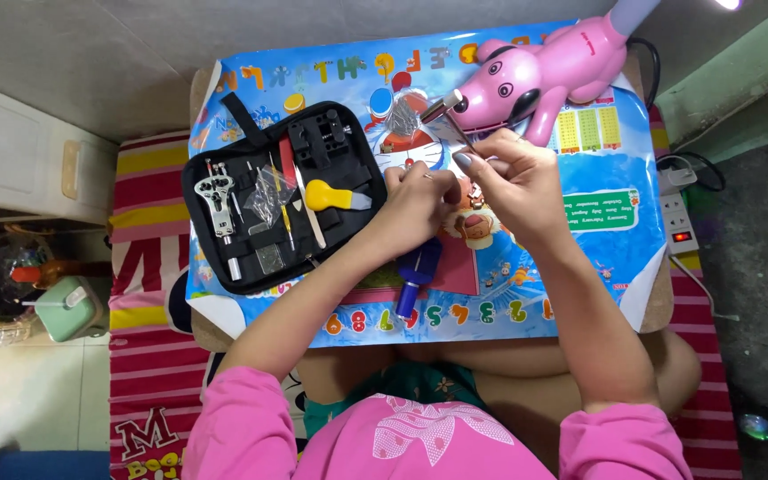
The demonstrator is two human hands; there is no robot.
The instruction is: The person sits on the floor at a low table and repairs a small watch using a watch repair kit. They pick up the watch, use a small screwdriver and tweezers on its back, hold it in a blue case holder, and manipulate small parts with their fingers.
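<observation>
Left hand (420,200): fingers curled, pinching a small item against the right hand; the item itself is too small and covered to name.
Right hand (513,178): fingers bent, pinching a thin metal tool (448,111) near its lower end.
Tool axis: long and slim, running from the fingertips up and to the left, its thick silver end pointing away from the person, toward the pink dog-shaped lamp (548,67).
Position: both hands meet above the middle of the counter (660,302), over the colourful alphabet mat (597,222).
Hidden: the tool's lower tip and whatever sits between the fingertips are covered by the fingers; the lamp's neck is cut off by the top edge.
Beside left hand: open black tool case (224,231) holding a yellow-handled knife (335,196), a clear plastic bag (268,191) and several metal tools.
Below hands: blue-handled tool (415,276) lying on the mat, just under the left wrist.
Far right: white power strip (679,213) with a red switch, at the counter's edge.
Underneath: red striped blanket (148,356) on the floor.
</observation>
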